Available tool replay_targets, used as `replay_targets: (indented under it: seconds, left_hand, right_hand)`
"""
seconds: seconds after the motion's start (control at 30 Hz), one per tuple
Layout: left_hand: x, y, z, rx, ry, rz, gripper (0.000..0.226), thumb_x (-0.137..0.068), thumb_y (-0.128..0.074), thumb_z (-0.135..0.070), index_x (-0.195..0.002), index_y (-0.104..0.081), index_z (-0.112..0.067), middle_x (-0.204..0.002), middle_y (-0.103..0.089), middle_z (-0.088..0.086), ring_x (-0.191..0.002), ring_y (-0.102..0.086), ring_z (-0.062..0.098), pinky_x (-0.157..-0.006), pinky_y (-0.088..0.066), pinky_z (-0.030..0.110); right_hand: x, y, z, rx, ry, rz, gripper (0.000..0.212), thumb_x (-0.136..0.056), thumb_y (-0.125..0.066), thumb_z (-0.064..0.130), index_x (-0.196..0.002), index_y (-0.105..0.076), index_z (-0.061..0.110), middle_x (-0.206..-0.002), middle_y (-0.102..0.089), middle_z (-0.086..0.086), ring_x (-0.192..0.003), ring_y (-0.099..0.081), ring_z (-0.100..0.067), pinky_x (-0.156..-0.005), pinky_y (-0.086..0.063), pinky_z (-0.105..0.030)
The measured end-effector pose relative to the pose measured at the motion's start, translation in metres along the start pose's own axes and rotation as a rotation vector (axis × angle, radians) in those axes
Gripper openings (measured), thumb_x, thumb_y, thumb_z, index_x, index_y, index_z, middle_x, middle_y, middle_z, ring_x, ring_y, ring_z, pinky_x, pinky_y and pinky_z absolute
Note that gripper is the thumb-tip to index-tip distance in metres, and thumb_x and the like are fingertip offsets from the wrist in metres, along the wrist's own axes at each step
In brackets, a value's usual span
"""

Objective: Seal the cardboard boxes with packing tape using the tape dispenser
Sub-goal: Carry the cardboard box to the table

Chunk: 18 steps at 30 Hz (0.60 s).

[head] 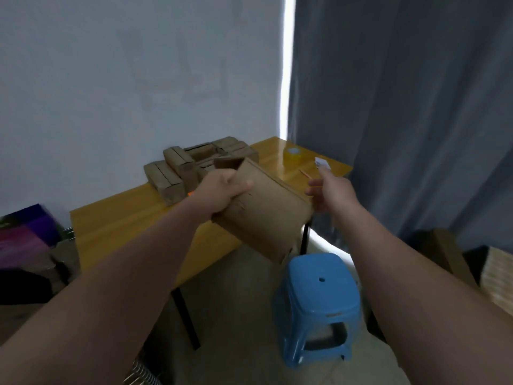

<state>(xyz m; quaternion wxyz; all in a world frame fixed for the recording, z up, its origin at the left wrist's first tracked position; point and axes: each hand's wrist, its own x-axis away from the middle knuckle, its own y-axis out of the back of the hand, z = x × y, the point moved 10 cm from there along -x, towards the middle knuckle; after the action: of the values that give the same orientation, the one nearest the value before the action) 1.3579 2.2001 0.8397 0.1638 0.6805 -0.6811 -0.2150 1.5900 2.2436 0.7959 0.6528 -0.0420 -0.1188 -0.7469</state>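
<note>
A cardboard box point(266, 215) is held tilted above the desk point(125, 226). The left hand point(222, 190) grips its upper edge and the right hand point(330, 190) pinches its right edge. The tape roll point(293, 154) sits at the far right corner, nearer the right hand.

Right hand point(330, 190) fingertips hidden behind box point(266, 215); orange item point(191, 193) mostly covered by left hand point(222, 190); tape roll point(293, 154) blurred.

A brown cardboard box point(266, 212) is held tilted in the air at centre, its open end turned toward 11 o'clock. A heap of similar boxes point(191, 170) is piled at 11 o'clock beyond it. A clear tape roll point(293, 154) is laid flat at 1 o'clock.
</note>
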Motion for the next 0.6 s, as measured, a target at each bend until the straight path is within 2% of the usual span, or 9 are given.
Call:
replay_targets:
  seconds: [0.1,0.17,0.23,0.33,0.4,0.47,0.6]
  left_hand:
    - [-0.035,0.033,0.034,0.264,0.114,-0.189,0.025,-0.092,-0.059,-0.032,-0.101,-0.066,-0.01,-0.096,-0.071,0.009,-0.089,-0.068,0.026,-0.07,-0.053,0.034]
    - [-0.059,0.044,0.052,0.428,0.173,-0.257,0.029,-0.093,-0.059,-0.031,-0.11,-0.064,-0.009,-0.102,-0.071,0.011,-0.092,-0.068,0.027,-0.071,-0.054,0.034]
    - [-0.084,0.05,0.064,0.524,0.209,-0.299,0.031,-0.094,-0.056,-0.032,-0.112,-0.064,-0.008,-0.101,-0.071,0.011,-0.087,-0.07,0.025,-0.065,-0.054,0.032]
    - [-0.124,0.049,0.075,0.673,0.278,-0.34,0.026,-0.094,-0.054,-0.033,-0.104,-0.064,-0.011,-0.089,-0.073,0.007,-0.072,-0.072,0.021,-0.061,-0.053,0.033]
    - [-0.15,0.046,0.082,0.749,0.338,-0.363,0.023,-0.095,-0.053,-0.033,-0.098,-0.063,-0.012,-0.081,-0.073,0.007,-0.066,-0.071,0.02,-0.056,-0.054,0.033]
    - [-0.172,0.043,0.091,0.799,0.389,-0.38,0.025,-0.095,-0.053,-0.034,-0.1,-0.062,-0.012,-0.078,-0.074,0.007,-0.065,-0.071,0.021,-0.051,-0.056,0.034]
    - [-0.202,0.039,0.114,0.864,0.471,-0.414,0.031,-0.094,-0.054,-0.037,-0.111,-0.06,-0.011,-0.084,-0.074,0.009,-0.07,-0.072,0.024,-0.052,-0.057,0.037]
  right_hand:
    - [-0.045,-0.007,-0.001,0.037,0.026,-0.013,0.036,-0.094,-0.042,0.04,-0.091,-0.067,0.014,-0.1,-0.068,-0.008,-0.076,-0.053,-0.017,-0.061,-0.043,-0.03]
    - [-0.077,-0.017,-0.001,0.066,0.026,0.016,0.034,-0.092,-0.043,0.043,-0.09,-0.065,0.018,-0.114,-0.065,-0.009,-0.088,-0.055,-0.019,-0.08,-0.046,-0.037]
    - [-0.108,-0.031,-0.003,0.085,0.001,0.067,0.037,-0.092,-0.044,0.049,-0.102,-0.064,0.02,-0.12,-0.06,-0.007,-0.1,-0.055,-0.024,-0.091,-0.046,-0.042]
    - [-0.158,-0.051,-0.005,0.098,-0.06,0.177,0.047,-0.094,-0.042,0.049,-0.123,-0.055,0.016,-0.124,-0.054,-0.01,-0.106,-0.052,-0.029,-0.09,-0.044,-0.042]
    - [-0.186,-0.065,-0.002,0.097,-0.093,0.265,0.051,-0.096,-0.039,0.051,-0.135,-0.048,0.018,-0.134,-0.048,-0.009,-0.112,-0.048,-0.029,-0.088,-0.042,-0.041]
    - [-0.212,-0.076,0.001,0.088,-0.134,0.318,0.058,-0.096,-0.038,0.055,-0.144,-0.037,0.021,-0.143,-0.041,-0.008,-0.122,-0.043,-0.03,-0.092,-0.038,-0.044]
    - [-0.258,-0.099,0.001,0.091,-0.192,0.353,0.07,-0.094,-0.039,0.062,-0.15,-0.027,0.021,-0.154,-0.03,-0.007,-0.137,-0.034,-0.031,-0.105,-0.032,-0.05]
